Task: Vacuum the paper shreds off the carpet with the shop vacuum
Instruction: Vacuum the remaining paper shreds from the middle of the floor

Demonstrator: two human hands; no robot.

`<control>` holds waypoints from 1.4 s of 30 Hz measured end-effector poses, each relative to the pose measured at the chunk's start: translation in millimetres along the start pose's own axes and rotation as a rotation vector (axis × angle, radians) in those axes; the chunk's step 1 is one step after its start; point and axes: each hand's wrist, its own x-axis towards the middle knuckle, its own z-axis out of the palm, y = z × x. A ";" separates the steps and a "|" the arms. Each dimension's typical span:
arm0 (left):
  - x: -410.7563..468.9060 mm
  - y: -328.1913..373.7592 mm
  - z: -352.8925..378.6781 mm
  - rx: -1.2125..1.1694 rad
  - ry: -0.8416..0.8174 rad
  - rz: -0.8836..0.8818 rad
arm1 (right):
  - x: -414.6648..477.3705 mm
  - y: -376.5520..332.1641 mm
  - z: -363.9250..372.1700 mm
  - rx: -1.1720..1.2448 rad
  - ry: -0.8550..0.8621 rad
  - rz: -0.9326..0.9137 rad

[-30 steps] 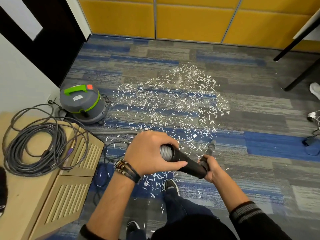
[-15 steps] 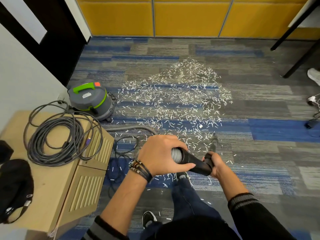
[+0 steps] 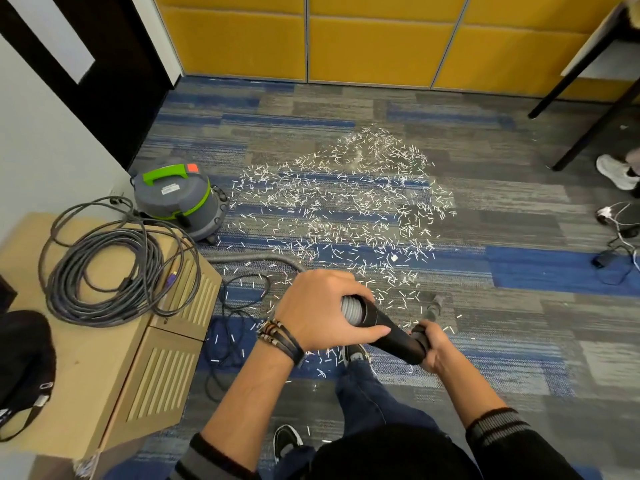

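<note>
carpet [image 3: 450, 334]: grey and blue striped patches
paper shreds [image 3: 346, 209]: white
shop vacuum [image 3: 176, 199]: grey, green handle and band, orange button
hose handle [image 3: 391, 336]: black
wall panels [image 3: 377, 46]: mustard yellow
cabinet [image 3: 114, 358]: tan

Your blue-grey carpet [image 3: 519, 341] carries white paper shreds [image 3: 346, 209], spread ahead of your grip on the wand [image 3: 391, 336] and just beneath it. The shop vacuum [image 3: 176, 202] stands well left and ahead of it. Its hose [image 3: 252, 260] and a black cable [image 3: 235, 341] lie left of the grip.
</note>
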 end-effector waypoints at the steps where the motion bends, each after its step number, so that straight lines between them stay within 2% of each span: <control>1: 0.7 0.5 -2.9 0.009 0.014 0.015 | -2.7 -1.1 5.0 0.000 -0.028 -0.008; 7: -3.9 -7.2 -9.7 -0.041 -0.022 0.020 | -9.2 17.3 7.1 0.080 -0.058 0.015; 10: -8.8 -12.6 -2.6 -0.080 -0.050 -0.026 | -10.6 24.4 -8.6 0.125 -0.016 0.017; 14: -15.0 -9.1 13.2 -0.127 -0.020 -0.080 | -10.7 23.5 -30.5 0.073 0.047 -0.028; 22: -12.7 20.8 41.6 -0.072 -0.177 0.027 | -11.2 31.3 -65.7 0.033 0.089 -0.004; 26: -9.1 23.3 30.5 -0.074 -0.154 0.063 | -16.0 40.7 -68.3 0.055 0.103 0.028; 29: -6.6 16.6 17.0 -0.073 -0.079 0.045 | -19.7 33.9 -52.7 0.081 0.101 0.021; 36: -14.2 6.6 -21.7 -0.052 0.025 0.061 | -35.5 28.5 -0.6 0.097 -0.057 0.006; 42: -24.3 4.4 -28.9 -0.091 -0.001 0.047 | -36.0 49.9 -5.3 0.065 -0.018 -0.008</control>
